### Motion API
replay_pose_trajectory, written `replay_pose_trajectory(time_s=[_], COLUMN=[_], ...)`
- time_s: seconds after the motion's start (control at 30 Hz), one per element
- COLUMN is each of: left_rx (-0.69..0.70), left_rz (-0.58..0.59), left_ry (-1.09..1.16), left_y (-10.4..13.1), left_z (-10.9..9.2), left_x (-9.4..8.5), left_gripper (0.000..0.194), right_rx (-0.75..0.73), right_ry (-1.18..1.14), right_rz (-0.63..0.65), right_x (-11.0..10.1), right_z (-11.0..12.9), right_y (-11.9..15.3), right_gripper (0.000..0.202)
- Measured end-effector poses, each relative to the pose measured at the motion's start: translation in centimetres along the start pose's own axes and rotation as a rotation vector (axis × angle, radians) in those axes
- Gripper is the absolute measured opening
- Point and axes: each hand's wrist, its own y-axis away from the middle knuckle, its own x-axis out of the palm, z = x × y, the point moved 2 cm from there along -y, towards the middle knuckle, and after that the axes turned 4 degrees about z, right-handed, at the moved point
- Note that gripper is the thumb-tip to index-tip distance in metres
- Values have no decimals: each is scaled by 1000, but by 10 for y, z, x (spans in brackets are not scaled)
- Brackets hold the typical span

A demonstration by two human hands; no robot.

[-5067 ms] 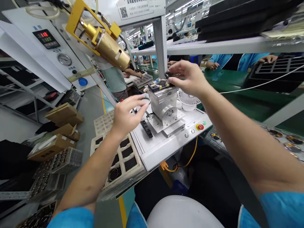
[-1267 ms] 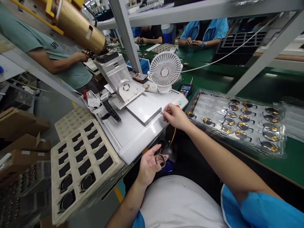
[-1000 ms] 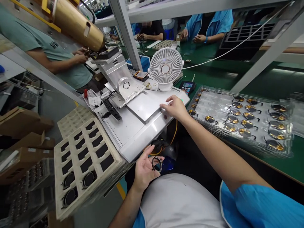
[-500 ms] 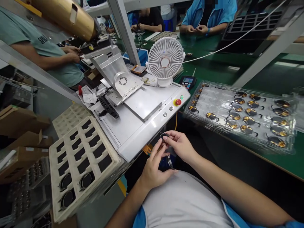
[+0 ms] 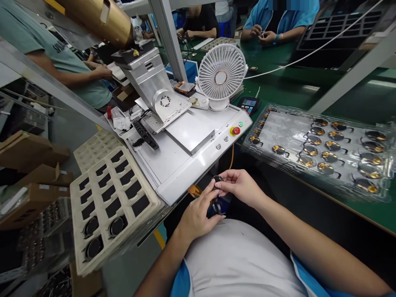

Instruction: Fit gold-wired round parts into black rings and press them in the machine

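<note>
In front of my body, my left hand (image 5: 198, 212) and my right hand (image 5: 243, 184) meet at a small round black watch case (image 5: 218, 178). My right thumb and fingers pinch it from one side, and the left fingertips press on it from the other. Lower down, between the left thumb and fingers, a second dark part with a shiny curved rim (image 5: 217, 206) shows partly. The fingers cover much of both pieces. To the left, a cream tray (image 5: 113, 247) carries several round black watch cases (image 5: 117, 226) in its front pockets.
A white machine bed (image 5: 185, 177) with a metal fixture (image 5: 161, 95), red stop button (image 5: 236, 130) and white fan (image 5: 221, 76) stands ahead. On the green table at right lies a clear tray (image 5: 287, 117) of round parts with orange film (image 5: 332, 145). Other people sit or stand beyond.
The view has shifted slightly, so the surroundings sit a little further right. My fingers have changed their hold a bit on the round case, which now shows more of its rim.
</note>
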Motion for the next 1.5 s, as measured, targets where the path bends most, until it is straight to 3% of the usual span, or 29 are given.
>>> replay_pose_trajectory(time_s=[0.1,0.3,0.4,0.53,0.77,0.97,1.13,1.5], left_rx=[11,17,-36,-64,60,100,37,49], left_rz=[-40,-380,-447,-434,-446,-445,-471,-482], left_ry=[160,672,751,776,722,690,642,605], left_y=[2,3,4,5,3,4,6,7], left_z=[5,21,29,34,31,33,36,39], left_x=[2,6,8,11,9,10,11,11], left_gripper=[79,49,54,61,61,62,63,63], right_rx=[3,88,164,166,31,22,34,43], right_ry=[-51,-64,-118,-177,-14,-15,-14,-46], right_rz=[-41,10,40,17,-44,-20,3,10], right_x=[1,10,21,37,49,53,52,52], right_z=[-2,-3,-6,-8,-3,-3,-4,-5], right_y=[2,9,13,17,23,23,22,20], right_gripper=[46,42,42,44,31,30,31,32])
